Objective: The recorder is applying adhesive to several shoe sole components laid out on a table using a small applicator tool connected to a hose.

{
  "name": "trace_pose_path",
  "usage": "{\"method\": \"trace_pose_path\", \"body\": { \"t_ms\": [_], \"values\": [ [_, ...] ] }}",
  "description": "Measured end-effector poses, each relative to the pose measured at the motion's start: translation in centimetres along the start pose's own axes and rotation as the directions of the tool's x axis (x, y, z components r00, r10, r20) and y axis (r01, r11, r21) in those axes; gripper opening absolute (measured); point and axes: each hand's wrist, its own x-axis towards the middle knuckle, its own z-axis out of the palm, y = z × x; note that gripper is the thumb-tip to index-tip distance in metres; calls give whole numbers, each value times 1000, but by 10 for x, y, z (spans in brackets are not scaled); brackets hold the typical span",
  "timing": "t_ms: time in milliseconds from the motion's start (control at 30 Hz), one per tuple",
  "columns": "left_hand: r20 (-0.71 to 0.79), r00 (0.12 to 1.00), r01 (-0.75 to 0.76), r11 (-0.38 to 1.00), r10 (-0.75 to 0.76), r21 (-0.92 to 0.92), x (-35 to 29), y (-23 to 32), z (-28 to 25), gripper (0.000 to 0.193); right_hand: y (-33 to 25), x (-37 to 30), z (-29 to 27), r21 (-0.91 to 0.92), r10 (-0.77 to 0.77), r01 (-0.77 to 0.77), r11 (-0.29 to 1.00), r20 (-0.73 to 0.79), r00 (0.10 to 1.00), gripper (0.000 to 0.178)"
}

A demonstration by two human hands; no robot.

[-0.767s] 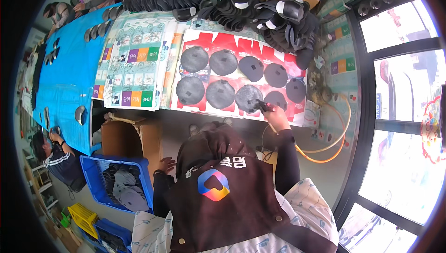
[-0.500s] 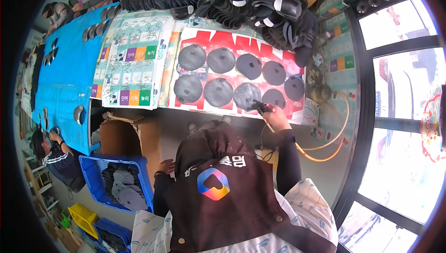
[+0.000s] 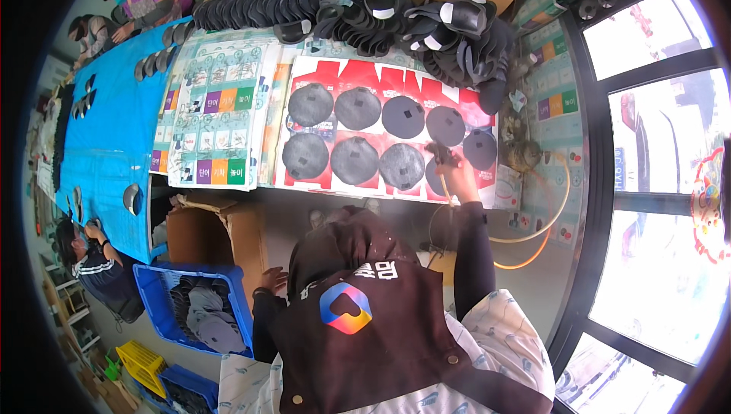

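Note:
My right hand (image 3: 460, 179) grips a dark spray gun (image 3: 442, 154) with a hose trailing from it. The gun is over the right end of the lower row of round dark grey fabric pieces (image 3: 401, 167), and it partly covers one of them. Small dark squares mark the middles of these pieces, which lie in two rows on a red and white printed sheet (image 3: 255, 186). Down by my side, near the cardboard box, my left hand (image 3: 272, 280) is empty with its fingers apart.
Stacks of black curved pieces (image 3: 259, 11) line the table's back. Left stands a blue-covered table (image 3: 106, 140) with co-workers around it. A blue crate (image 3: 145, 292) and cardboard box (image 3: 190, 235) are on the floor. A hose (image 3: 560, 216) loops at right near the window.
My right hand has moved right and a little up with the spray gun, from the third piece of the lower row to the fourth. My left hand stays low at my side.

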Motion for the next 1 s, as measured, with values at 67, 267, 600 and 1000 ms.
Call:
{"method": "trace_pose_path", "body": {
  "t_ms": [67, 267, 600, 1000],
  "values": [
    [-41, 999, -11, 1000, 12, 23, -4, 2, 4, 35, -12, 24, 9, 133, -3, 16, 991, -103, 995, 31],
    [-62, 997, -52, 999, 52, 3, -15, -5, 6, 35, -35, 86, 27, -101, -138, 123, 987, -152, 979, 34],
    [30, 995, -93, 995, 93, -29, -19, -64, -3, 36, -37, 111, 25, -175, -97, 108, 979, 71, 993, 39],
    [84, 917, -393, 855, 389, 339, -21, -46, 9, 37, -34, 90, 14, -303, -150, 97, 948, -159, 976, 38]
  ]
}}
